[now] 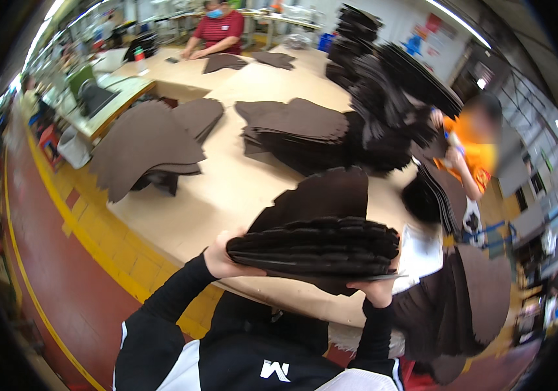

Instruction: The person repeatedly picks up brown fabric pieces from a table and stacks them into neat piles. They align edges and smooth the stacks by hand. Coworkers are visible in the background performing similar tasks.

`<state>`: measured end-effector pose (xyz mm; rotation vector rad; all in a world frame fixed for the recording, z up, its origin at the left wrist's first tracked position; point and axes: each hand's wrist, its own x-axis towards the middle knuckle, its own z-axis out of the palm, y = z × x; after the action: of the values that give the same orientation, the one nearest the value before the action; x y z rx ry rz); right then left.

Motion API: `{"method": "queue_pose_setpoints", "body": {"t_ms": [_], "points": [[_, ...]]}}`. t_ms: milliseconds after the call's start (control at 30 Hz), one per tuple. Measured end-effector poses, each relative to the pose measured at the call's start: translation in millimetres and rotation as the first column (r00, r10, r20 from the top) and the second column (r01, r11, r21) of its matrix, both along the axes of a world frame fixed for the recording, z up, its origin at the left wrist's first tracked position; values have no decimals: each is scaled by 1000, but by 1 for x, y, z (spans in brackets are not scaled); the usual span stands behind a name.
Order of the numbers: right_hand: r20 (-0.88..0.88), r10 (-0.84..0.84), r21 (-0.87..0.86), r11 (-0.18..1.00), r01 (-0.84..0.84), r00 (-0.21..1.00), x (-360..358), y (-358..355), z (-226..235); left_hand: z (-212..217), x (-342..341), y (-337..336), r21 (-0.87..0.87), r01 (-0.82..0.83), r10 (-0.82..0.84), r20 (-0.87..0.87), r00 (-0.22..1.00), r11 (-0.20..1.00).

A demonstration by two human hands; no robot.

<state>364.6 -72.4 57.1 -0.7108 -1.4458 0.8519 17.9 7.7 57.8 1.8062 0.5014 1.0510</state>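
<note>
Between my hands I carry a thick stack of dark brown cut pieces point(311, 247), leather or fabric, its layered edges facing me. My left hand point(225, 255) is wrapped round the stack's left end, with the fingers partly hidden. At the right end, my right hand point(377, 290) grips it from below. The stack is held over the near edge of a tan table point(188, 234). One large dark brown piece point(321, 195) rises behind the stack; whether it is part of it I cannot tell. White paper point(420, 251) lies just beyond my right hand.
More brown piles stand on the table: a fanned one point(148, 146) at left, a neat one point(295, 120) in the middle, a tall heap point(383, 98) at back right. Pieces point(461, 300) hang at near right. A person in orange point(474, 143) and one in red point(221, 32) work nearby.
</note>
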Motion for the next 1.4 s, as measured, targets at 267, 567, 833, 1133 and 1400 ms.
{"method": "queue_pose_setpoints", "body": {"t_ms": [267,567,833,1133,1400], "points": [[50,-47,-363,930,62,998,13,23,-50,-46,39,33,-354,78,-110,-72,991,932],[347,39,-145,989,12,937,21,43,-44,-67,25,62,-67,76,-87,-192,978,995],[430,-381,153,924,349,819,0,48,-40,-99,27,71,-201,-111,108,-25,994,973],[332,-106,-240,951,193,937,-15,12,-40,-90,13,36,99,-230,246,-205,947,968],[129,-85,-34,995,90,988,-27,7,-14,-81,2,55,-113,-293,307,131,943,949]]}}
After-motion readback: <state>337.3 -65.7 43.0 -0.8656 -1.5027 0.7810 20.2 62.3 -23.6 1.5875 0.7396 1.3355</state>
